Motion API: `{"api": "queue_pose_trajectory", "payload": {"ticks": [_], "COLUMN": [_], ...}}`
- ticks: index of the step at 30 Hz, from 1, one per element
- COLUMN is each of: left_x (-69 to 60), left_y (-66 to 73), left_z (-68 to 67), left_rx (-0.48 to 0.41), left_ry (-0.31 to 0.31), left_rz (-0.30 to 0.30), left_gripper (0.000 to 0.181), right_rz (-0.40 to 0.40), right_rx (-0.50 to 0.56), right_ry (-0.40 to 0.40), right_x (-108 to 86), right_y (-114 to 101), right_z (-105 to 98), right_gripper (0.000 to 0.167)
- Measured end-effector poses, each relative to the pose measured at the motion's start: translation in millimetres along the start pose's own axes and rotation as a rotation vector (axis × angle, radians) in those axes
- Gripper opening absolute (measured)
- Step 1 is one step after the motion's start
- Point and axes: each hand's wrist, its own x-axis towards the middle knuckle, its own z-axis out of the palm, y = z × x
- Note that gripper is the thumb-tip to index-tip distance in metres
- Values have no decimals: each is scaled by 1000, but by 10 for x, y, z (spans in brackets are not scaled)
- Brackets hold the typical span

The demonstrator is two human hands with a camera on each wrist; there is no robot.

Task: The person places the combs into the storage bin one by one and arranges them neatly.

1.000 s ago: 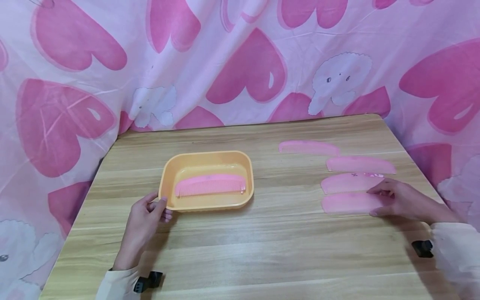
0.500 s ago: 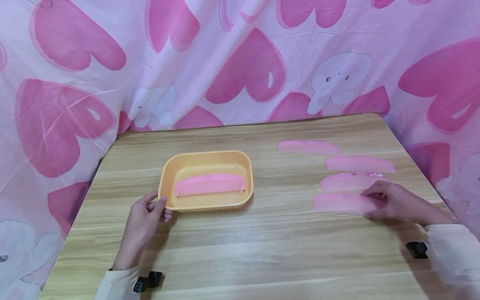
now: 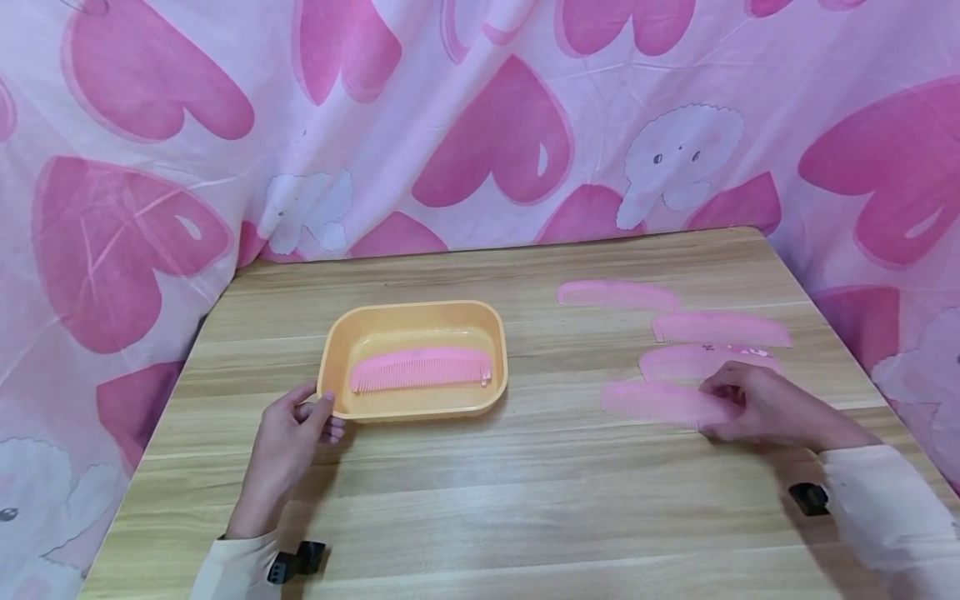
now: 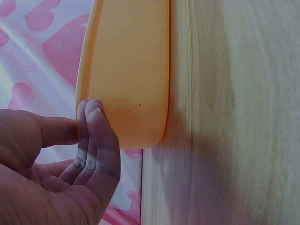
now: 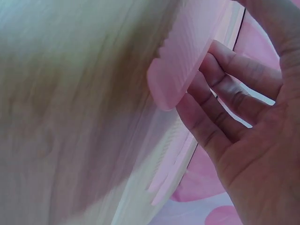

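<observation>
My left hand [image 3: 288, 437] pinches the near left corner of a yellow-orange plastic tray [image 3: 420, 412] between thumb and fingers; the left wrist view shows the fingers against the tray's outer wall [image 4: 129, 70]. Inside the tray lies a pink comb [image 3: 420, 369], teeth toward me. On the right, my right hand [image 3: 772, 408] holds another pink comb [image 3: 652, 402] by its right part. In the right wrist view that comb [image 5: 185, 61] is at the fingertips, its far end out of frame. Beyond it a printed pink comb [image 3: 675, 363] lies partly behind the hand.
Two more pink combs lie farther back: one comb [image 3: 723, 328] at the right, another comb [image 3: 617, 294] nearer the middle. The wooden table [image 3: 487, 517] ends at a hanging pink heart-patterned cloth [image 3: 375, 183] at the back and sides.
My right hand has moved left with the comb it holds, bringing it away from below the printed comb toward the tray. The left hand and tray have not visibly moved.
</observation>
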Motion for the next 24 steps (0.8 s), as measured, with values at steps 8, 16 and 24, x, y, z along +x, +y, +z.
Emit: {"api": "queue_pose_trajectory", "payload": {"ticks": [8, 16, 24], "left_x": [4, 2, 1], "left_y": [-1, 7, -14], "left_z": [8, 7, 14], "left_rx": [18, 8, -4], "left_ry": [9, 13, 10], "left_rz": [2, 3, 34], "left_gripper": [54, 51, 49], "right_rz": [-28, 0, -44], "right_rx": [-19, -37, 22], "right_ry": [13, 32, 27], "right_x": [121, 378, 728], "right_y": [-79, -250, -442], "right_z": [8, -30, -109], "right_gripper": [45, 48, 37]}}
